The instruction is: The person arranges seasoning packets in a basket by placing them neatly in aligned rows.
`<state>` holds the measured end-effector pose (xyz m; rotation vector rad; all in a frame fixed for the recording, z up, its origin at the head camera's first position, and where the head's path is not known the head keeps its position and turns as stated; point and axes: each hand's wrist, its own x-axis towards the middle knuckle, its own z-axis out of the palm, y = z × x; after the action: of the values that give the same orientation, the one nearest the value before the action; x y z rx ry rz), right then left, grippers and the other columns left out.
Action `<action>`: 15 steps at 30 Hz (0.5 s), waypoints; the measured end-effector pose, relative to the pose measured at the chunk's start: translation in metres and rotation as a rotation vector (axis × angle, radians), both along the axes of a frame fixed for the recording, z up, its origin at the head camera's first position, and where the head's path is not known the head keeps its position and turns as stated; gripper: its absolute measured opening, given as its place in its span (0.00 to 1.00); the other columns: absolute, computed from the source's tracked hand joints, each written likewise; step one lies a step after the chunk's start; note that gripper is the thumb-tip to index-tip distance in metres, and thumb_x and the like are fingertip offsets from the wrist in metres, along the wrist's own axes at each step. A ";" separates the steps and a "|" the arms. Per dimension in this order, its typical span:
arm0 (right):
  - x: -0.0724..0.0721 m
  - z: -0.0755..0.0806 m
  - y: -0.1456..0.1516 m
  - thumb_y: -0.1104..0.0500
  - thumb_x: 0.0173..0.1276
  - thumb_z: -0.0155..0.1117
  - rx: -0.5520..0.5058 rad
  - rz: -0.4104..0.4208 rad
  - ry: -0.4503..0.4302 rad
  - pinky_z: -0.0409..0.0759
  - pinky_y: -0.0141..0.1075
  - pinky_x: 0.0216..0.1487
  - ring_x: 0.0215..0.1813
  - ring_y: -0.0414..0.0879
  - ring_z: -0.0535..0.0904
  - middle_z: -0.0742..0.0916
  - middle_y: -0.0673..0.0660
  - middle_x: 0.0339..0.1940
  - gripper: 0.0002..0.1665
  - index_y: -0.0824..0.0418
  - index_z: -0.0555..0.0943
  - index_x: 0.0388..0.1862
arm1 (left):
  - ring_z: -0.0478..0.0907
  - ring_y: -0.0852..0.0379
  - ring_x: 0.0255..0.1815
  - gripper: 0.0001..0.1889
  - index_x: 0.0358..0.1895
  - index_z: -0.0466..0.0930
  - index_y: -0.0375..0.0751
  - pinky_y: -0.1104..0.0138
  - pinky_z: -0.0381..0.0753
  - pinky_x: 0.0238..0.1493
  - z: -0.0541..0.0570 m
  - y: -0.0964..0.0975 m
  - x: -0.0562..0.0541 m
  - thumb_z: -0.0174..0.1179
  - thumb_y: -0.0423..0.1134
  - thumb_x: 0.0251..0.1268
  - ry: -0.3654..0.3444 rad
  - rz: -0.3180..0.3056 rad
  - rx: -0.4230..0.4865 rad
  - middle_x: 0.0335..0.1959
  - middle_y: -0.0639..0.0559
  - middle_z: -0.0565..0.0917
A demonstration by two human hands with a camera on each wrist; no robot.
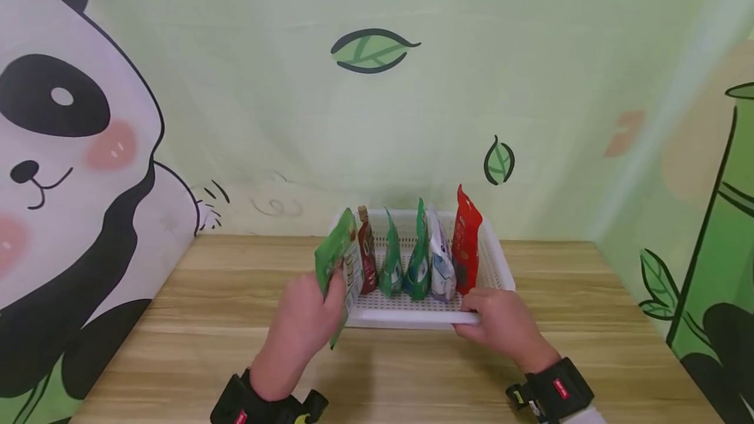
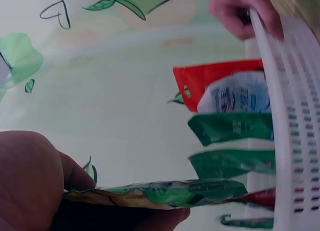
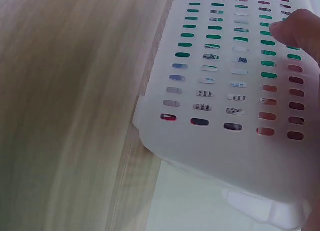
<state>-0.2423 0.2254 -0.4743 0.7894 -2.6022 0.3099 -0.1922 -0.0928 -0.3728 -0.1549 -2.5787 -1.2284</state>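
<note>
My left hand pinches a flat green packet between thumb and fingers, at the left end of a white perforated plastic basket. The packet's printed back faces right, and its lower end overlaps the basket's near left corner. With its fingers curled over the near rim, my right hand grips the basket near its right corner. Inside stand a dark red pouch, two green pouches, a white and blue packet and a red packet, upright in a row.
The basket is on a wood-grain table, close to a pale green wall cloth behind it. A printed panda covers the left side. Black camera straps are on both wrists.
</note>
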 end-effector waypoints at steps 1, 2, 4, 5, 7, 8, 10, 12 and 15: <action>0.000 0.000 0.000 0.49 0.51 0.83 0.002 -0.004 0.005 0.68 0.26 0.29 0.26 0.33 0.68 0.81 0.39 0.22 0.13 0.47 0.83 0.22 | 0.76 0.58 0.16 0.18 0.33 0.84 0.29 0.68 0.69 0.12 0.001 -0.002 -0.005 0.51 0.39 0.75 0.008 0.017 -0.005 0.26 0.37 0.87; 0.000 0.000 0.001 0.49 0.51 0.83 0.001 -0.007 0.008 0.67 0.26 0.29 0.25 0.33 0.67 0.81 0.39 0.22 0.13 0.47 0.83 0.22 | 0.76 0.56 0.16 0.17 0.31 0.82 0.30 0.68 0.69 0.13 0.002 -0.004 -0.011 0.51 0.39 0.74 0.013 0.032 -0.013 0.25 0.38 0.86; 0.000 0.000 0.001 0.49 0.51 0.83 -0.001 -0.008 0.013 0.67 0.26 0.29 0.25 0.33 0.67 0.81 0.39 0.22 0.14 0.47 0.83 0.22 | 0.77 0.55 0.18 0.17 0.28 0.80 0.33 0.67 0.71 0.15 0.005 -0.008 -0.023 0.50 0.40 0.74 0.031 0.066 -0.034 0.24 0.40 0.85; 0.000 0.000 0.001 0.49 0.51 0.83 -0.002 -0.009 0.012 0.66 0.26 0.29 0.25 0.33 0.67 0.80 0.39 0.22 0.14 0.47 0.82 0.22 | 0.78 0.54 0.19 0.17 0.27 0.78 0.34 0.66 0.72 0.15 0.007 -0.011 -0.030 0.50 0.40 0.74 0.033 0.081 -0.048 0.23 0.41 0.84; 0.000 -0.001 0.002 0.49 0.50 0.82 -0.008 -0.001 0.032 0.66 0.26 0.28 0.25 0.33 0.66 0.79 0.39 0.21 0.15 0.47 0.81 0.21 | 0.78 0.53 0.19 0.16 0.26 0.75 0.37 0.66 0.73 0.16 0.010 -0.017 -0.042 0.49 0.41 0.73 0.017 0.106 -0.070 0.22 0.42 0.82; -0.001 -0.002 0.002 0.49 0.50 0.82 -0.008 0.004 0.040 0.65 0.26 0.28 0.25 0.33 0.66 0.79 0.39 0.21 0.15 0.47 0.81 0.21 | 0.77 0.53 0.18 0.17 0.25 0.74 0.37 0.66 0.72 0.16 0.012 -0.020 -0.047 0.48 0.41 0.73 0.006 0.117 -0.082 0.21 0.43 0.80; -0.001 -0.002 0.003 0.50 0.49 0.82 -0.010 0.011 0.060 0.64 0.26 0.28 0.25 0.33 0.65 0.78 0.39 0.20 0.16 0.47 0.80 0.20 | 0.77 0.53 0.18 0.18 0.24 0.74 0.36 0.67 0.71 0.15 0.016 -0.025 -0.057 0.48 0.41 0.73 -0.017 0.131 -0.103 0.20 0.43 0.80; -0.001 -0.003 0.003 0.50 0.49 0.82 -0.009 0.017 0.081 0.64 0.25 0.27 0.25 0.33 0.64 0.77 0.39 0.20 0.16 0.46 0.79 0.20 | 0.76 0.53 0.17 0.19 0.24 0.75 0.35 0.68 0.67 0.15 0.021 -0.029 -0.064 0.47 0.42 0.74 -0.051 0.140 -0.117 0.18 0.45 0.77; -0.001 -0.004 0.003 0.50 0.48 0.83 -0.012 0.017 0.079 0.63 0.25 0.27 0.24 0.32 0.64 0.77 0.39 0.20 0.17 0.46 0.79 0.20 | 0.74 0.53 0.16 0.21 0.23 0.75 0.35 0.68 0.65 0.14 0.026 -0.033 -0.071 0.47 0.43 0.75 -0.071 0.152 -0.144 0.16 0.46 0.75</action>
<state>-0.2429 0.2281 -0.4779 0.8042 -2.5188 0.2936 -0.2632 -0.1258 -0.3466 0.0554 -2.6833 -1.0127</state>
